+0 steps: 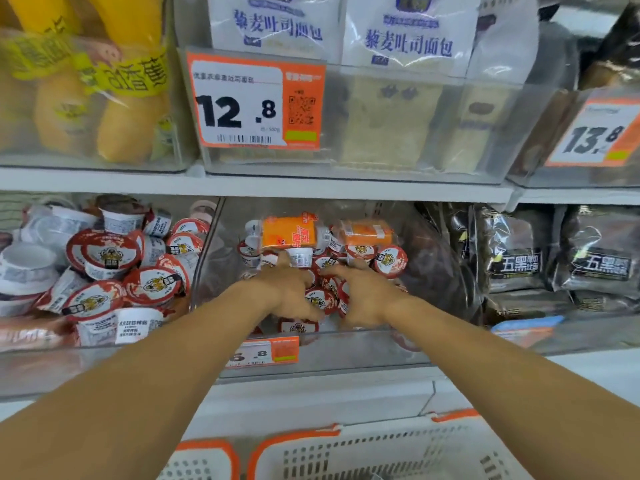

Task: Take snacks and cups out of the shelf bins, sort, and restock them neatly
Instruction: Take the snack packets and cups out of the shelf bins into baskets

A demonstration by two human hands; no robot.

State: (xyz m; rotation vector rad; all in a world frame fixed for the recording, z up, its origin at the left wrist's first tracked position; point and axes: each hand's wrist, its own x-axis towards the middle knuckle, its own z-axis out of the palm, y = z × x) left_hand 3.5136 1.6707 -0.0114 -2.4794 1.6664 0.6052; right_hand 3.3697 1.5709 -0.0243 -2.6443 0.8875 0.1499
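Note:
Both my hands reach into the clear middle bin (363, 344) on the lower shelf. It holds several small red-and-white cups with tiger lids (390, 260) and two orange snack packs (289, 233) at the back. My left hand (287, 289) lies over the cups with fingers curled down among them. My right hand (363, 292) does the same just to the right, fingers spread and bent onto the cups (320, 301) between the hands. Whether either hand grips a cup is hidden.
The left bin (104, 355) is piled with the same cups. Dark snack bags (516, 268) fill the bin to the right. Bread packs (398, 109) and yellow bags (86, 98) sit on the shelf above. White baskets with orange rims (381, 452) stand below.

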